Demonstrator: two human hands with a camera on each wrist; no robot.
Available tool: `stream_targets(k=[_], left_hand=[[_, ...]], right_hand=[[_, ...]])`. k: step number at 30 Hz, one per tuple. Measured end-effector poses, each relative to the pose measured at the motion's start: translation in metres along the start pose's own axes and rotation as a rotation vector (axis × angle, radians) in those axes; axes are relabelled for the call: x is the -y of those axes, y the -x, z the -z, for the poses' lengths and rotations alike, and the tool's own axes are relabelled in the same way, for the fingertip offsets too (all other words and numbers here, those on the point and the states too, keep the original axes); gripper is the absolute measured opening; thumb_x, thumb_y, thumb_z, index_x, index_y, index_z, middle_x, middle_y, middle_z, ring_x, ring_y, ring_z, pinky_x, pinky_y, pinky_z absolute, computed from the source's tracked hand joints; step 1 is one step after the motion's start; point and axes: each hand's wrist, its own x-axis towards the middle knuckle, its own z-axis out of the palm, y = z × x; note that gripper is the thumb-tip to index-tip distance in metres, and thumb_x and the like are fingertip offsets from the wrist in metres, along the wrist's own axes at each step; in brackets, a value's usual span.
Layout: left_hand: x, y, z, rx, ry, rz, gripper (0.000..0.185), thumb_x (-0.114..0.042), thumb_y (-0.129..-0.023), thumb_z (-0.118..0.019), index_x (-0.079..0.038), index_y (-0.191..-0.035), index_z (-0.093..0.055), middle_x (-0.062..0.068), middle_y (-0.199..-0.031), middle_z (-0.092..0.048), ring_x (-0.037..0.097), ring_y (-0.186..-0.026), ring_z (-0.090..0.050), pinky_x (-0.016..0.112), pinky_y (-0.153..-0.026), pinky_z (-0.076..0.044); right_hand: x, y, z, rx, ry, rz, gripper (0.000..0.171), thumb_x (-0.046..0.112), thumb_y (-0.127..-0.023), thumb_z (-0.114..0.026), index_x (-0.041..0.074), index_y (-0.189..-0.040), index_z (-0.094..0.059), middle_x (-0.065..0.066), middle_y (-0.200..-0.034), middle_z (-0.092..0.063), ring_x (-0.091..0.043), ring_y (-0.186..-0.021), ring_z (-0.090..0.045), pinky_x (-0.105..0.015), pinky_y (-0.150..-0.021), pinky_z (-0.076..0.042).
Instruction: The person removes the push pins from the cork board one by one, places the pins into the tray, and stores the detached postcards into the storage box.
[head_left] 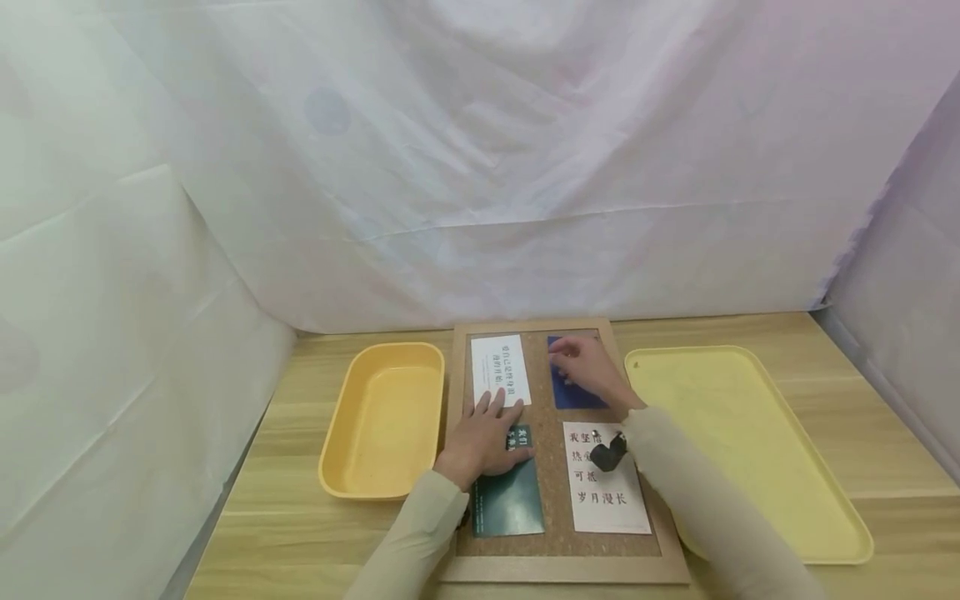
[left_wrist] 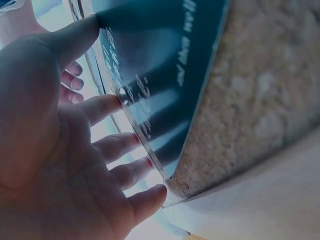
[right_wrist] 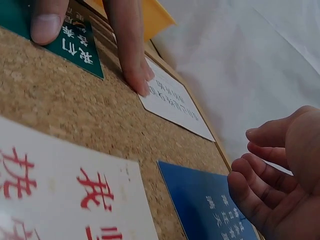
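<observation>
On a framed cork board (head_left: 566,571) lie a white card (head_left: 487,358), a green card (head_left: 513,504), a blue card (head_left: 573,397) and a white card with red writing (head_left: 607,512). My left hand (head_left: 483,437) rests with spread fingers across the green card and the lower edge of the first white card. Over the blue card's upper left corner, my right hand (head_left: 588,365) has its fingers bent, thumb and forefinger tips close together. In the right wrist view that hand partly covers the blue card (right_wrist: 200,207); I cannot tell whether something small sits between its fingertips.
Left of the board stands an empty orange tub (head_left: 382,425). A flat yellow tray (head_left: 742,458) lies on the right, its edge close by the board and under the right forearm. White cloth (head_left: 480,167) hangs behind the wooden table (head_left: 270,500).
</observation>
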Motion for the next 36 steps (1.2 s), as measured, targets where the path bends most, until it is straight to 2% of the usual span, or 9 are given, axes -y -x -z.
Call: stream_targets(k=[7, 12, 14, 19, 30, 36], left_hand=[[-0.002, 0.002, 0.002, 0.004, -0.014, -0.002, 0.075, -0.063, -0.092, -0.055, -0.026, -0.155, -0.036, 0.008, -0.164, -0.023, 0.03, -0.151, -0.02, 0.05, -0.122, -0.019], [-0.002, 0.002, 0.001, 0.011, -0.027, -0.003, 0.075, -0.064, -0.092, -0.054, -0.026, -0.155, -0.035, 0.008, -0.164, -0.023, 0.03, -0.151, -0.019, 0.05, -0.122, -0.018], [-0.002, 0.001, 0.0, 0.01, -0.031, -0.002, 0.076, -0.064, -0.092, -0.054, -0.027, -0.155, -0.036, 0.008, -0.164, -0.023, 0.03, -0.151, -0.02, 0.05, -0.122, -0.018], [-0.003, 0.001, -0.001, 0.01, -0.041, 0.003, 0.076, -0.065, -0.091, -0.054, -0.028, -0.155, -0.036, 0.007, -0.164, -0.024, 0.03, -0.151, -0.02, 0.049, -0.122, -0.019], [-0.004, 0.002, -0.002, 0.006, -0.035, 0.003, 0.075, -0.065, -0.091, -0.055, -0.028, -0.154, -0.037, 0.007, -0.163, -0.026, 0.029, -0.151, -0.022, 0.049, -0.122, -0.02], [-0.004, 0.001, -0.001, 0.001, -0.037, 0.007, 0.075, -0.065, -0.091, -0.055, -0.028, -0.154, -0.037, 0.007, -0.163, -0.026, 0.029, -0.151, -0.022, 0.048, -0.122, -0.021]], right_hand=[[0.007, -0.005, -0.011, 0.022, -0.039, -0.021, 0.028, 0.011, -0.097, -0.059, -0.002, -0.121, -0.065, -0.019, -0.107, -0.07, -0.022, -0.075, -0.066, -0.031, -0.063, -0.057], [0.009, -0.009, -0.02, 0.012, -0.005, -0.03, 0.029, 0.013, -0.093, -0.061, 0.003, -0.12, -0.067, -0.016, -0.114, -0.069, -0.028, -0.098, -0.066, -0.038, -0.08, -0.057], [0.009, -0.012, -0.024, 0.007, 0.001, -0.035, 0.031, 0.013, -0.092, -0.062, 0.004, -0.121, -0.067, -0.016, -0.115, -0.069, -0.028, -0.1, -0.065, -0.038, -0.082, -0.056], [0.008, -0.019, -0.033, 0.022, -0.068, -0.083, 0.036, 0.018, -0.095, -0.063, 0.002, -0.127, -0.063, -0.018, -0.114, -0.068, -0.025, -0.087, -0.067, -0.034, -0.073, -0.057], [0.01, -0.024, -0.046, -0.018, -0.052, -0.153, 0.044, 0.02, -0.092, -0.067, 0.005, -0.133, -0.058, -0.019, -0.129, -0.062, -0.021, -0.086, -0.067, -0.028, -0.065, -0.056], [0.012, -0.028, -0.05, -0.03, -0.091, -0.194, 0.044, 0.02, -0.093, -0.066, 0.007, -0.134, -0.058, -0.016, -0.132, -0.061, -0.017, -0.074, -0.064, -0.027, -0.06, -0.054]])
